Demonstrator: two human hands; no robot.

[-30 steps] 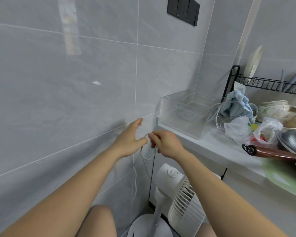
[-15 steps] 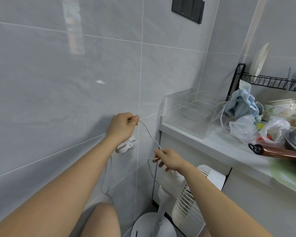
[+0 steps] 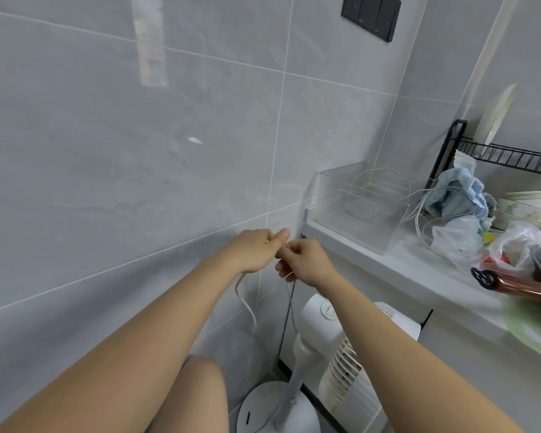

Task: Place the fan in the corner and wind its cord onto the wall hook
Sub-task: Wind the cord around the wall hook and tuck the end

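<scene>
A white standing fan (image 3: 325, 348) stands on the floor in the corner, between the tiled wall and the counter side. Its thin white cord (image 3: 247, 304) hangs in loops down the wall. My left hand (image 3: 253, 250) is held against the wall with curled fingers, pinching the cord. My right hand (image 3: 303, 260) is right beside it, touching it, and pinches another stretch of the cord that drops toward the fan. The wall hook is hidden behind my hands.
A white counter (image 3: 403, 270) runs to the right with a clear plastic box (image 3: 359, 207), loose cables, plastic bags (image 3: 463, 239), a pan handle (image 3: 512, 284) and a black dish rack (image 3: 497, 154). My bare knee (image 3: 197, 389) is below. Dark switches (image 3: 370, 15) sit high on the wall.
My right hand rose from lower down and came back up against my left hand, bringing the cord with it. The hook seen under my left hand is now covered.
</scene>
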